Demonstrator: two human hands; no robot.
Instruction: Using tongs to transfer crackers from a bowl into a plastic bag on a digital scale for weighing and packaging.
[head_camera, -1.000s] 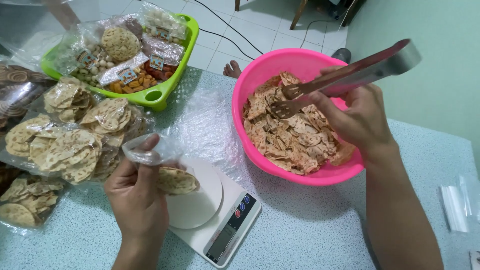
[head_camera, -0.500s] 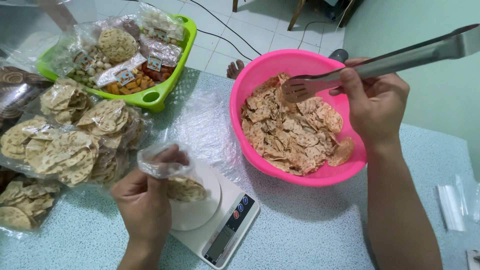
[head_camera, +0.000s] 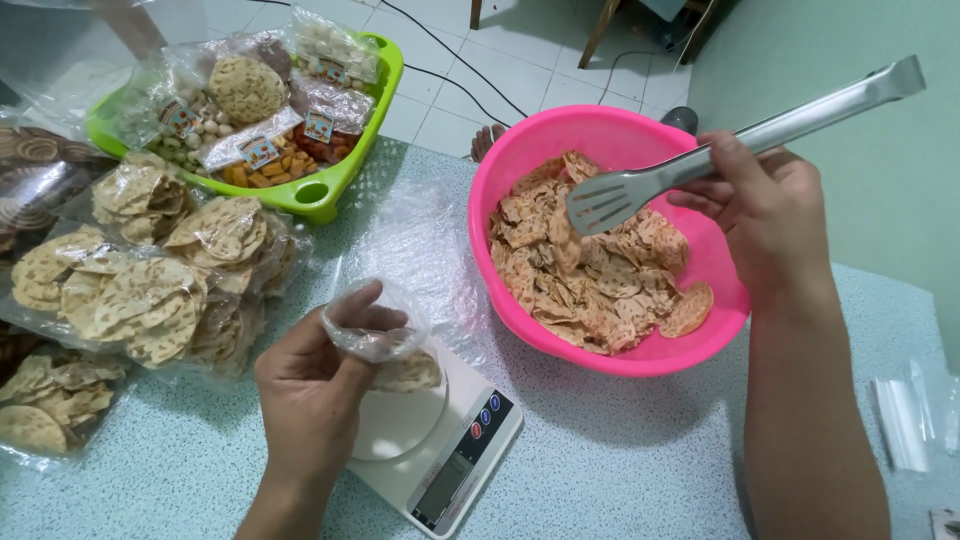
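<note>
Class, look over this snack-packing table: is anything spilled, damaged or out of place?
Nothing stands out. The crackers stay inside the pink plastic bowl, the clear plastic bag sits over the white kitchen scale, and no crumbs lie loose.

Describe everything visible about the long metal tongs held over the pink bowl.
The long silvery metal tongs have two flat arms joined at the far upper-right end and slotted spatula tips. The right hand grips them mid-length, tilted, tips pressed together and empty, above the thin brown crackers in the round pink plastic bowl.
</note>
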